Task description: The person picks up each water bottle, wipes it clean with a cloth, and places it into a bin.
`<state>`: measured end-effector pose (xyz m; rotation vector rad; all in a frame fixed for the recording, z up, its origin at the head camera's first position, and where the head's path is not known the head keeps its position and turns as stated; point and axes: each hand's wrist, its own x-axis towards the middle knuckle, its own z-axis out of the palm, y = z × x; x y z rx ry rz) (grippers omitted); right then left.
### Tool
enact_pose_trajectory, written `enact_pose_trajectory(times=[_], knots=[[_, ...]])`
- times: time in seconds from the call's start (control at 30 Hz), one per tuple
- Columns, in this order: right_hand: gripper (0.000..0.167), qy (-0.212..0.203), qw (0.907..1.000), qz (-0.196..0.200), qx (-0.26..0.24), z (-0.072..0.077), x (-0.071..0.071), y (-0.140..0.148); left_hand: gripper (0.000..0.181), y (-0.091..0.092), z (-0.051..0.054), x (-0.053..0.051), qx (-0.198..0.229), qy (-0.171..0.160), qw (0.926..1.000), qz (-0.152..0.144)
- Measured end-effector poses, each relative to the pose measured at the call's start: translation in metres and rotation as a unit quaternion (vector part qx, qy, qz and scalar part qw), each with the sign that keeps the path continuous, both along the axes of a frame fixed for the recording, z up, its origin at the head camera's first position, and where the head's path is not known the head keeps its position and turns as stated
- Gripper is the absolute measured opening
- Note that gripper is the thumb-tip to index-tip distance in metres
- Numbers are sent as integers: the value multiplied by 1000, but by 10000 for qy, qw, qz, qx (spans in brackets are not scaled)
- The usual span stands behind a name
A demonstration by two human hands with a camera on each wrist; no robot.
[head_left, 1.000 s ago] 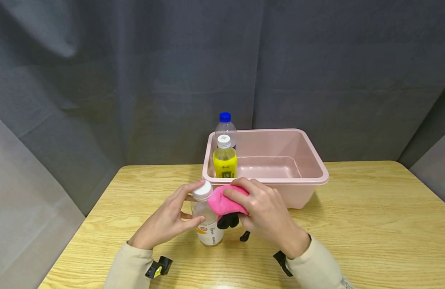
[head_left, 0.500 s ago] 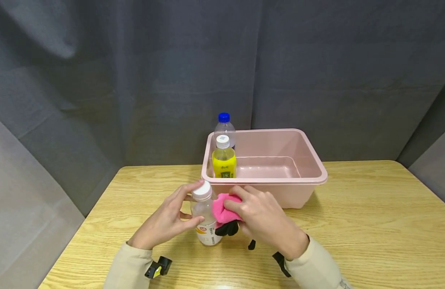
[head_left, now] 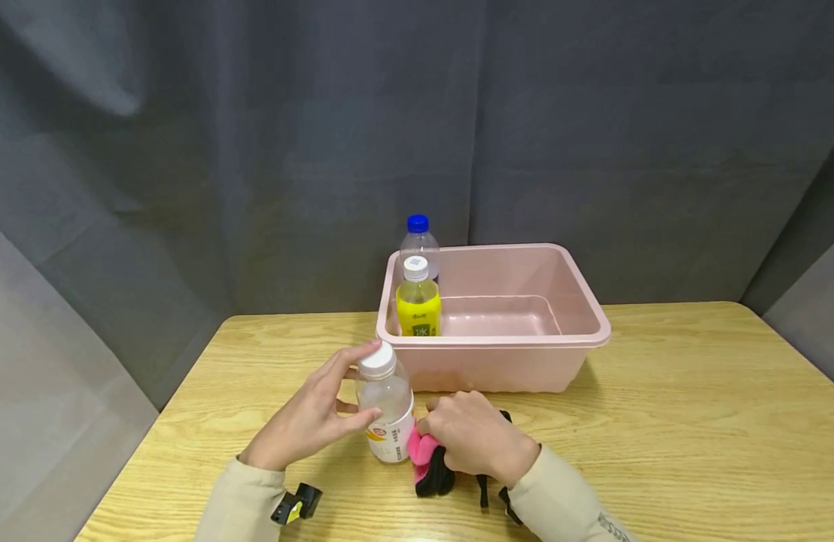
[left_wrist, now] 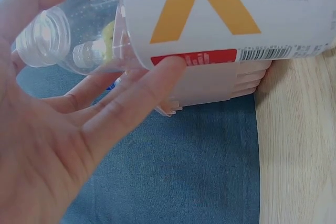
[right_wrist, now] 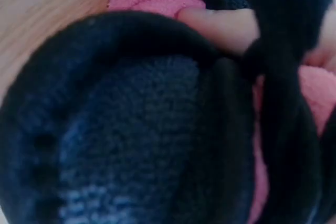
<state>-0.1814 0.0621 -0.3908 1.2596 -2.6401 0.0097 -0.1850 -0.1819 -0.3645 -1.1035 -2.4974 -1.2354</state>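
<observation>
A clear plastic bottle with a white cap and a white label stands upright on the table. My left hand holds it from the left, index finger on the cap and thumb against the side. In the left wrist view the bottle shows an orange mark and a red strip. Just right of its base, my right hand grips a bunched pink and black cloth against the bottle's lower side. Dark folds of the cloth fill the right wrist view, blurred, partly hiding the fingers.
Behind the hands stands a pink plastic tub. At its left end are a yellow-labelled bottle and a blue-capped bottle. The wooden table extends to both sides, with a dark curtain beyond.
My right hand has moved down and toward me with the cloth, from the bottle's upper side to its lower side. The left hand keeps its hold and the bottle has barely shifted.
</observation>
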Motion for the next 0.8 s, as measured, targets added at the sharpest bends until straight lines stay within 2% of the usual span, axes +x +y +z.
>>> enact_pose_trajectory(times=[0.2, 0.3, 0.4, 0.5, 0.6, 0.7, 0.8], knots=[[31, -130, 9998, 19, -114, 7, 0, 4, 76, 0, 0, 0, -5, 26, 10000, 0], [36, -119, 9985, 16, -533, 16, 0, 8, 76, 0, 0, 0, -6, -2, 10000, 5], [36, 128, 9941, 39, -1077, 26, 1, 12, 76, 0, 0, 0, -1, -35, 10000, -3], [38, 621, 9838, -24, -1680, 34, 4, 14, 76, 0, 0, 0, 26, -38, 10000, -25], [45, 1107, 9641, -137, -2410, 39, 4, 13, 75, 0, 0, 0, 60, -9, 10000, -49], [52, 1446, 9459, -168, -2899, 41, 4, 11, 75, 0, 0, 0, 83, 6, 10000, -51], [54, 1557, 9407, -164, -3009, 41, 4, 9, 75, -1, -1, 0, 91, -11, 9999, -50]])
